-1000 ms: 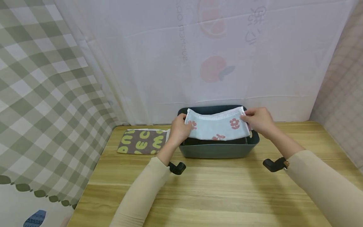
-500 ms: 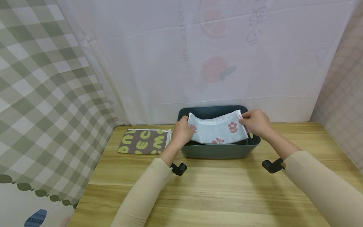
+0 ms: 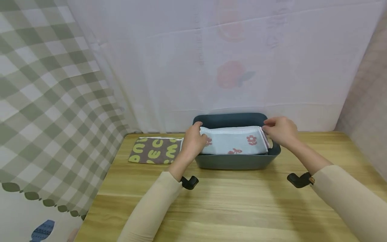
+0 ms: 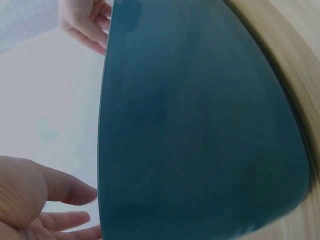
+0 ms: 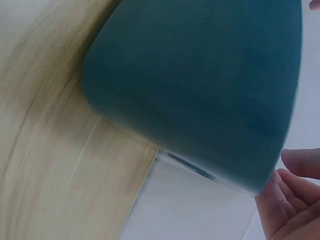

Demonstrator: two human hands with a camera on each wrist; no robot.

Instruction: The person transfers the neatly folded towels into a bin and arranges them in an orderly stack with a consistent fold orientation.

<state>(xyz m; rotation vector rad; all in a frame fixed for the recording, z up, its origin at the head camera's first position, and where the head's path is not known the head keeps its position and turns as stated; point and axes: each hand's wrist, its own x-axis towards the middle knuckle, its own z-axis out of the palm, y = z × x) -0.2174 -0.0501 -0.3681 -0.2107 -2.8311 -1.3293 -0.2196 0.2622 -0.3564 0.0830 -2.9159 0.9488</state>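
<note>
A folded light-blue cloth (image 3: 229,143) with pinkish-red flowers and a white hem lies in a dark blue-grey plastic bin (image 3: 231,163). My left hand (image 3: 192,141) is over the bin's left end, beside the cloth's edge. At the opposite end, my right hand (image 3: 282,131) has its fingertips close to the cloth's upper right corner. Thumb and fingers stand apart on the left hand (image 4: 30,200) in its wrist view, with no cloth visible between them. The right wrist view likewise shows the right hand (image 5: 295,200) with thumb and fingers separated. The bin's wall hides the cloth in both wrist views.
Left of the bin, a folded brown cloth (image 3: 155,151) with yellow-green letters lies on the wooden table (image 3: 235,208). A white curtain (image 3: 169,67) hangs right behind the bin. Green checked fabric (image 3: 54,84) borders the left side.
The flowered cloth has been lowered from a sagging hold between both hands and now lies flatter inside the bin. Both hands have let go, and the right hand has moved slightly outward.
</note>
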